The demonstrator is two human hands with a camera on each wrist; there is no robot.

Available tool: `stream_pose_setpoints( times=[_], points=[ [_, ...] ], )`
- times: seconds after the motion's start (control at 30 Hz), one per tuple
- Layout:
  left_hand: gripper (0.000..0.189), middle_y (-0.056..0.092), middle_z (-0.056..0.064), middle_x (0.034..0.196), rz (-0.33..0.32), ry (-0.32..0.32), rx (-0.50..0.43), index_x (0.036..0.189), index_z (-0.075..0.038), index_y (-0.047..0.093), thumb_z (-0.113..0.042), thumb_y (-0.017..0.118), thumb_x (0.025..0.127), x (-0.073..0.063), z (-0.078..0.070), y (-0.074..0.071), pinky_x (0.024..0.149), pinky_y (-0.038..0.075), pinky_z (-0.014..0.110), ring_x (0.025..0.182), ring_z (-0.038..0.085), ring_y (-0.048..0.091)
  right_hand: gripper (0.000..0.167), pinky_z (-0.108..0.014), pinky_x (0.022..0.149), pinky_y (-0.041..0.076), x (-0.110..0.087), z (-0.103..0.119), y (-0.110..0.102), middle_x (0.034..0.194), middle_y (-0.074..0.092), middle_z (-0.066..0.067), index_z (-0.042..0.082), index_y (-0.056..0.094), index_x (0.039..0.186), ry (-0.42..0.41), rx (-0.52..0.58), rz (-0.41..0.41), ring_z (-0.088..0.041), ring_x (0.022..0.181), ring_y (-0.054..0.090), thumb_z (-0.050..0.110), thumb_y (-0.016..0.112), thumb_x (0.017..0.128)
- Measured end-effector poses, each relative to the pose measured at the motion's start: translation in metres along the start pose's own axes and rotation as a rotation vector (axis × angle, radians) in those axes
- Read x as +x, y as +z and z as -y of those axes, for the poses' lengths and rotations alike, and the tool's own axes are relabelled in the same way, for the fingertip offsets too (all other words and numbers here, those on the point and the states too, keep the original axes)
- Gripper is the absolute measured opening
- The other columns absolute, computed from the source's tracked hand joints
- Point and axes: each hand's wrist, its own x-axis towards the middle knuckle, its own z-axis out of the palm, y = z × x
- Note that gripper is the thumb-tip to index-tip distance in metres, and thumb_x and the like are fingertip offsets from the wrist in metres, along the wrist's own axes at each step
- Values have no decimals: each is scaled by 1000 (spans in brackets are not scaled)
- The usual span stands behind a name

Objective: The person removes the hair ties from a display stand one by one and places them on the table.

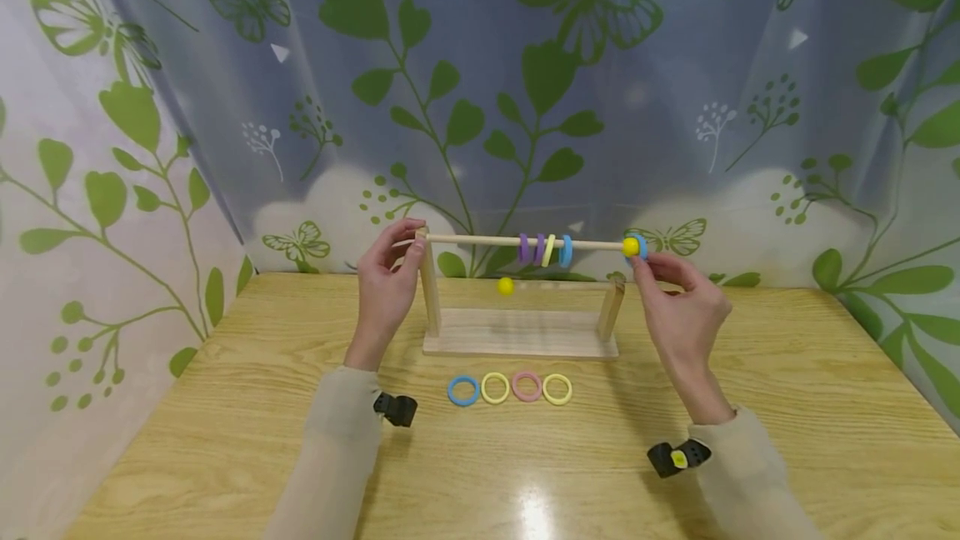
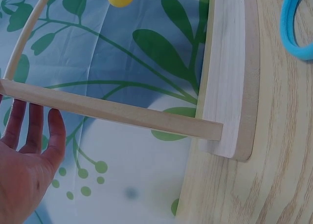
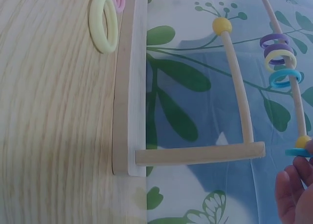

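Observation:
A wooden ring stand (image 1: 519,343) has two posts, each with a rod ending in a yellow ball. My left hand (image 1: 388,277) grips the top of its left post (image 2: 117,109), the fingers behind the wood in the left wrist view. At the free end of the upper rod (image 1: 472,239), my right hand (image 1: 682,307) pinches a blue ring (image 3: 297,152) around the yellow ball (image 1: 631,247). Two purple rings (image 3: 274,39), a pale yellow ring (image 1: 549,251) and blue (image 1: 566,250) hang farther along that rod. The lower rod (image 3: 238,87) carries no rings.
In front of the stand, a blue ring (image 1: 463,391), a yellow ring (image 1: 495,388), a pink ring (image 1: 527,387) and another yellow ring (image 1: 557,390) lie in a row on the wooden table (image 1: 480,457). A leaf-patterned curtain (image 1: 480,107) hangs close behind.

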Motion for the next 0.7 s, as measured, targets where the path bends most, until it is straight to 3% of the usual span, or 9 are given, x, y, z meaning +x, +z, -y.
stream_pose_setpoints(
  times=[0.3,0.7],
  points=[
    [25,67,14,114,4,9,-1,124,-2,68,-4,61,101,0,1,0,76,57,19,96,9,67,15,-3,63,49,0,-2,-6,89,78,-21,3,80,97,-7,-5,0,15,74,63,14,81,88],
    [24,67,13,113,2,6,-7,124,-3,69,-5,62,100,1,1,0,77,57,18,96,10,68,18,-4,62,49,0,-5,-14,90,78,-21,1,80,97,-6,-38,5,16,74,63,15,81,88]
  ],
)
